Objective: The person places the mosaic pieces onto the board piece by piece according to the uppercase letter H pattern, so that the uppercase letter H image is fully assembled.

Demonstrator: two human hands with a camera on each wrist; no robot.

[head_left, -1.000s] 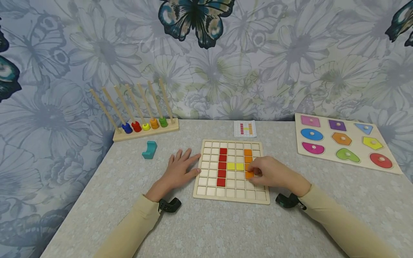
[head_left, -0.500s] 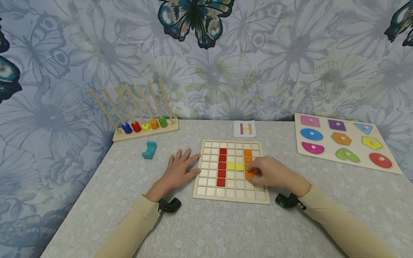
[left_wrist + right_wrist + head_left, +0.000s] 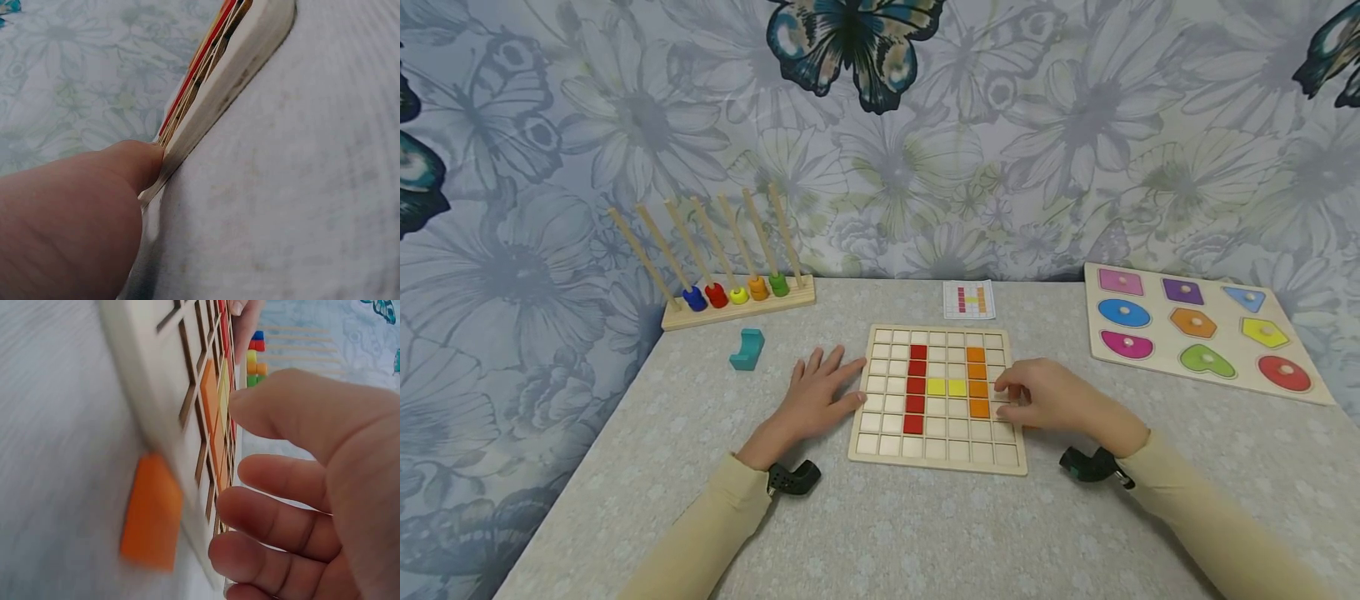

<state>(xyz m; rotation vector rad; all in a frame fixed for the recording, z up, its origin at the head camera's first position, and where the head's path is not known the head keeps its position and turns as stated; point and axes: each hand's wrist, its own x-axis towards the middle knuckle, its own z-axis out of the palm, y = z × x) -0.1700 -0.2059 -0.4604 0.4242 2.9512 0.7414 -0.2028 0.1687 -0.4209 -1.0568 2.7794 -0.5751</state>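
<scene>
My left hand (image 3: 816,400) lies spread on the table, thumb and index finger touching the left edge of the wooden grid board (image 3: 891,422). Over the board's right edge, my right hand (image 3: 1052,400) has its thumb and fingers apart with nothing between them. A column of red tiles (image 3: 916,384), two yellow tiles (image 3: 957,387) and a column of orange tiles (image 3: 977,389) sit in the board's cells. In the right wrist view, a loose orange tile (image 3: 151,515) lies on the table beside the board; the right hand hides it from the head view.
A pattern card (image 3: 970,300) lies behind the board. At the back left stands a peg rack (image 3: 737,304) with coloured rings, a teal block (image 3: 748,349) in front of it. A shape puzzle board (image 3: 1157,358) lies at the right, near the patterned wall.
My right hand has let go of the lowest orange tile, which stays in its cell, and has moved right to the board's edge with its fingers parted. The left hand has not moved.
</scene>
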